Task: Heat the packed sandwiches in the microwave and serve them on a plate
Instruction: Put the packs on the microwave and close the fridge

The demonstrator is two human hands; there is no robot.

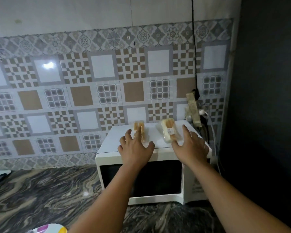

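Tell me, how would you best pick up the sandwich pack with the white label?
Probably by its long sides near the close end. The labelled pack lies flat on the microwave, lengthwise away from the person, so the right hand, already open just before it, could come from the front with fingers straddling it.

The room is dim. A white glare spot sits on the tiles upper left. The right side falls into near-black shadow. Everything looks soft and slightly blurred, and straight lines bow toward the edges.
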